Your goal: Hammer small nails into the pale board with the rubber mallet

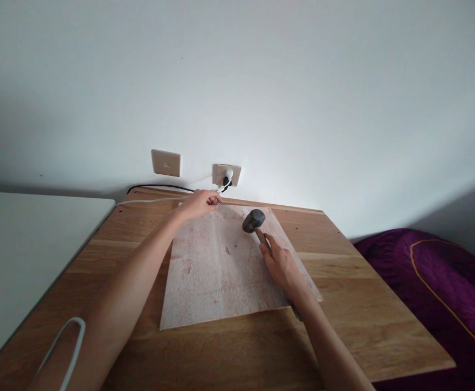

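My right hand (280,263) is closed round the wooden handle of a rubber mallet (254,220), whose black head is raised over a whitish, worn wooden board (205,271). At the board's far left edge, my left hand (202,203) is pinched on what looks like a small nail (219,203), mostly hidden by the fingers. Several thin nails appear to stand along the far part of the board, between the left hand and the mallet head. A small dark flake (227,250) shows near the board's middle.
The board lies on a wooden tabletop (229,353) against a white wall (262,81). Plugs and cords fill a wall socket (236,175) behind the left hand; a blank-looking plate (166,163) sits left. A white surface (29,244) adjoins left, purple fabric (445,282) right.
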The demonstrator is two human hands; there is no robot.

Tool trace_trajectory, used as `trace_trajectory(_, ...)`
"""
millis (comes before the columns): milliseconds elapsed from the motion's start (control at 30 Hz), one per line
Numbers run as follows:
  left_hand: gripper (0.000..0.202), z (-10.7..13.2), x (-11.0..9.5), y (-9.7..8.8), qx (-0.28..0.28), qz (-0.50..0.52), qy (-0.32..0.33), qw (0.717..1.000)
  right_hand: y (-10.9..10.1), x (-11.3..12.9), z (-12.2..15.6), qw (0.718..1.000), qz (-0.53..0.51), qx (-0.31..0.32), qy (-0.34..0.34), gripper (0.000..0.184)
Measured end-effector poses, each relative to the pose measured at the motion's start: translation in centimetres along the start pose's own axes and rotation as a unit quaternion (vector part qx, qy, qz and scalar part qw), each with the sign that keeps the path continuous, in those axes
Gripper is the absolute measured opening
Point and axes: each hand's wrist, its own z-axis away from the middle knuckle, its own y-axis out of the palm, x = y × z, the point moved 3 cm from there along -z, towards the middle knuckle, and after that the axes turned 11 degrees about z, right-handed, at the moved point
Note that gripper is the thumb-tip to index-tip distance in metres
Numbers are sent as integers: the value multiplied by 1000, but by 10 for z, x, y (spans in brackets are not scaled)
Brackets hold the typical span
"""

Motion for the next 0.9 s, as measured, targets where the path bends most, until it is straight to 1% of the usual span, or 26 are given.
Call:
trace_trajectory(100,17,2,7,6,-15,2,0,1000,2,-1,0,1000,-5,-3,-2,46)
trace_trajectory(200,18,2,10,16,-2,-14,8,1000,4,-3,-1,1000,-2,-12,-5,45)
trace_trajectory(267,18,1,12,19,11,-21,11,1000,5,-4,-1,1000,2,-19,-8,44)
trace_trajectory(467,13,3,19,18,18,-26,5,999,5,-5,-1,1000,0,-21,-11,43)
trace_trajectory(600,8,4,20,20,34,-20,6,999,3,-4,-1,1000,-7,-18,-8,44)
trace_trajectory(733,9,4,20,20,31,-28,7,999,3,-3,0,1000,-6,-10,-7,45)
trace_trajectory(900,10,4,22,19,30,-35,6,999,3,-4,0,1000,-1,-15,-7,43)
